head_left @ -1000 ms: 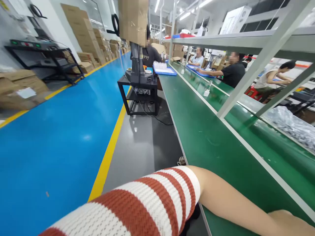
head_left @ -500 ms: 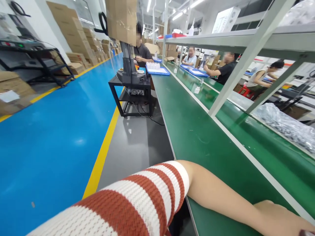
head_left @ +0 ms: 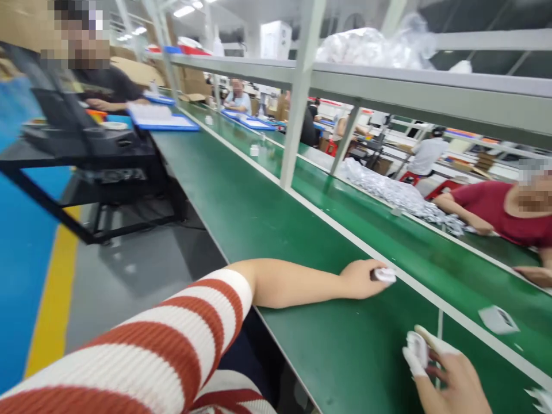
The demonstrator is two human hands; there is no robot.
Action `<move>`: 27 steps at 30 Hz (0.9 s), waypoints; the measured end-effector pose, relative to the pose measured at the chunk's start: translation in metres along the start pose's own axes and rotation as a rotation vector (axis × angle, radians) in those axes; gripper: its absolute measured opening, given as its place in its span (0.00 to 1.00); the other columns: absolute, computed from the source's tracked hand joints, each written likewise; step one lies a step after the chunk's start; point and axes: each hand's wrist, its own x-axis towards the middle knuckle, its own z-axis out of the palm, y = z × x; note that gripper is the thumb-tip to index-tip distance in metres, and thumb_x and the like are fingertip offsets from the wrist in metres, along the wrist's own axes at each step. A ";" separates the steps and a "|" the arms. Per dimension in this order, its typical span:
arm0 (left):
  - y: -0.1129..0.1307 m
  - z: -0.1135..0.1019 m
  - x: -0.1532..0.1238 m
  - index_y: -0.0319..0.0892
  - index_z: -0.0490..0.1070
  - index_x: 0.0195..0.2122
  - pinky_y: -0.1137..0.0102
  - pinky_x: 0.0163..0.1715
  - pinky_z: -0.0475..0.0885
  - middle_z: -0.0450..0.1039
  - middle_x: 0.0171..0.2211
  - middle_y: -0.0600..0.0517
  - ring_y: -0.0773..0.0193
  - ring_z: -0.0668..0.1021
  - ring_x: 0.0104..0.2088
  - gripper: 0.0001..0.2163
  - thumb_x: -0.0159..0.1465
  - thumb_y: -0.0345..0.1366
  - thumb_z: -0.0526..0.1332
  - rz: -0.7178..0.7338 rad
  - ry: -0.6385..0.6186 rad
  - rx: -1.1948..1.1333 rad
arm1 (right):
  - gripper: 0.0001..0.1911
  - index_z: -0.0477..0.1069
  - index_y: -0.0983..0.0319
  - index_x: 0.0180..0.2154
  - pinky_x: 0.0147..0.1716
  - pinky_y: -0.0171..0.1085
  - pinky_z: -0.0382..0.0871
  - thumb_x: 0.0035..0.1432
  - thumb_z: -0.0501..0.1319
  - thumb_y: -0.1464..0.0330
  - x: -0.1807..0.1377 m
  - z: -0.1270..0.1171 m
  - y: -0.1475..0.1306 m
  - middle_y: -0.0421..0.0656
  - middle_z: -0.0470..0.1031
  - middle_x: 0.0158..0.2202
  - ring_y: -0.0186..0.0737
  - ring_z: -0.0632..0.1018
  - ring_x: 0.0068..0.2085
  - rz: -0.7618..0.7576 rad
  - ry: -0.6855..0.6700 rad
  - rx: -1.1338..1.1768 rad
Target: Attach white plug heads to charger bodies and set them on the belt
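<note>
My left hand (head_left: 361, 279) rests on the green workbench (head_left: 267, 218), fingers closed round a small white part (head_left: 383, 275) near the white divider strip (head_left: 379, 256). My left arm in a red and white striped sleeve (head_left: 172, 339) stretches across the bench edge. My right hand (head_left: 448, 374) sits at the bottom right, finger cots on the fingertips, pinching another small white part (head_left: 417, 348). A flat white piece (head_left: 495, 319) lies on the belt beyond the divider.
A person in a dark red top (head_left: 500, 210) sits across the belt, hands by a heap of clear bagged parts (head_left: 397, 192). Grey shelf posts (head_left: 297, 109) rise from the divider. A black cart (head_left: 86, 167) stands at the left; other workers sit farther along by blue trays (head_left: 168, 121).
The view has swung right along the bench. My left hand, cut off before, now shows holding a white part, and my right hand has come into view with another.
</note>
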 end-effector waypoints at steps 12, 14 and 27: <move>0.004 -0.016 0.104 0.38 0.72 0.56 0.57 0.59 0.73 0.79 0.55 0.40 0.46 0.79 0.55 0.18 0.64 0.33 0.63 -0.138 0.247 0.225 | 0.24 0.76 0.60 0.60 0.49 0.43 0.76 0.67 0.67 0.59 -0.007 -0.017 -0.050 0.50 0.79 0.49 0.49 0.81 0.49 0.307 -0.248 -0.166; -0.004 -0.020 0.116 0.38 0.72 0.56 0.54 0.59 0.72 0.78 0.55 0.39 0.43 0.78 0.57 0.19 0.63 0.33 0.63 -0.174 0.271 0.277 | 0.26 0.75 0.59 0.62 0.48 0.42 0.76 0.68 0.66 0.55 -0.007 -0.019 -0.052 0.49 0.79 0.50 0.50 0.81 0.51 0.354 -0.283 -0.203; 0.025 0.073 0.120 0.36 0.54 0.71 0.54 0.75 0.48 0.52 0.75 0.36 0.44 0.55 0.75 0.41 0.60 0.41 0.70 0.140 0.121 0.414 | 0.33 0.77 0.56 0.60 0.39 0.43 0.76 0.62 0.66 0.44 -0.012 -0.013 -0.056 0.47 0.80 0.48 0.50 0.85 0.43 0.416 -0.261 -0.219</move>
